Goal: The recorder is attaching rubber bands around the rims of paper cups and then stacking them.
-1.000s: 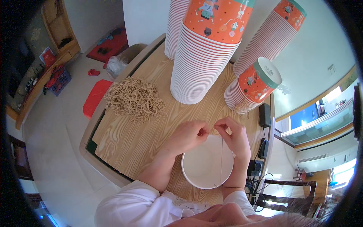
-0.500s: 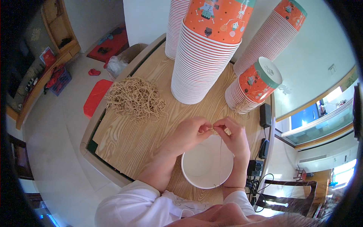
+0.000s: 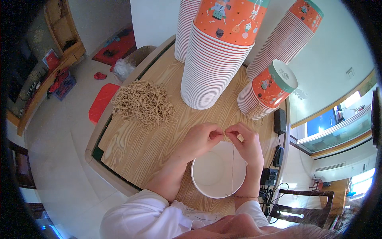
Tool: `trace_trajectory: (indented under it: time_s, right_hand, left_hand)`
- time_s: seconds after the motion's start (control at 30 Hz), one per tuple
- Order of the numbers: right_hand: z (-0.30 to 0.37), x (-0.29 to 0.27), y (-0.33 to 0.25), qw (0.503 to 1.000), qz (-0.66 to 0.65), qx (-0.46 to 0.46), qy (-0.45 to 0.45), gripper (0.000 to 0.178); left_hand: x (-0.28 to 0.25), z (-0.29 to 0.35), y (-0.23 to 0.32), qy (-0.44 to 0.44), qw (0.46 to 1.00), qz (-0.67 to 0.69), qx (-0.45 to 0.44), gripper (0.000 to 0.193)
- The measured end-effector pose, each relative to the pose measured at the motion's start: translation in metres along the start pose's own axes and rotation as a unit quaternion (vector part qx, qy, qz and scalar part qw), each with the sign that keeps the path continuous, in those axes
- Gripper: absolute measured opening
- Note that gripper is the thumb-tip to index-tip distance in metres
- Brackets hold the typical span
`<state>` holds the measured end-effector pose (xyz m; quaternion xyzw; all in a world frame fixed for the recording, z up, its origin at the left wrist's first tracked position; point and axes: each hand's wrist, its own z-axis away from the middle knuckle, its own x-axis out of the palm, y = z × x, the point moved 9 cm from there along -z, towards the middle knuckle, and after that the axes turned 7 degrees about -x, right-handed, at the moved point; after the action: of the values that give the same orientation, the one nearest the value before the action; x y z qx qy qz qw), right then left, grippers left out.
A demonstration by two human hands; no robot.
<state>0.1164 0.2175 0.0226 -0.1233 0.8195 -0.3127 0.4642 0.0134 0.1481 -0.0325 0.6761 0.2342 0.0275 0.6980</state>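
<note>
Both hands, left hand (image 3: 201, 137) and right hand (image 3: 247, 142), are pinching a thin string (image 3: 232, 167) with closed fingers above the white paper bowl (image 3: 213, 175), which is sitting at the near edge of the wooden surface (image 3: 139, 147). A tangle of tan cord (image 3: 143, 104) is lying to the left, tall cup stacks (image 3: 217, 55) are standing behind (orange, printed), and a red stool (image 3: 101, 101) is sitting on the pale floor (image 3: 55, 135).
</note>
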Motion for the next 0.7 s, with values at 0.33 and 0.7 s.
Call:
trace_trajectory:
  time_s: [0.33,0.7]
  right_hand:
    - [0.003,-0.001,0.000,0.999,-0.020,0.033,-0.007,0.018]
    - [0.008,-0.008,-0.006,0.999,-0.006,0.038,0.014,0.018]
  left_hand:
    - [0.008,-0.011,-0.044,-0.065,0.990,0.115,-0.045,0.014]
    - [0.021,0.006,-0.061,-0.200,0.961,0.183,-0.051,0.015]
